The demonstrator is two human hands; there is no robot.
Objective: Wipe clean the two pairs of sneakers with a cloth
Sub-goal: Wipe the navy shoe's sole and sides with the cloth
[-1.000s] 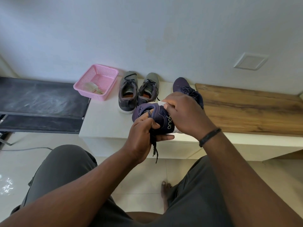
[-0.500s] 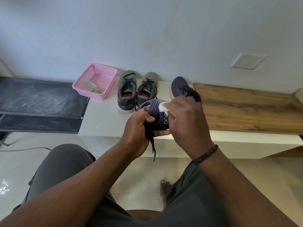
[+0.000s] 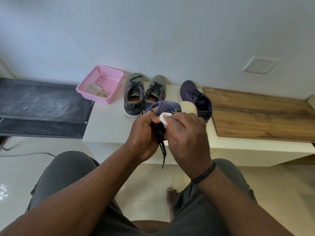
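Above the white surface (image 3: pixel 109 126), left hand (image 3: pixel 144 135) grips a navy sneaker (image 3: pixel 170 106), right-hand fingers (image 3: pixel 172 120) pinching the cloth (image 3: pixel 164 117) against it; three sneakers await, cleanliness indiscernible.

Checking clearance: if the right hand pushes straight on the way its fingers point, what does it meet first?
Likely the navy sneaker that the left hand holds; the right hand already presses the white cloth on it.
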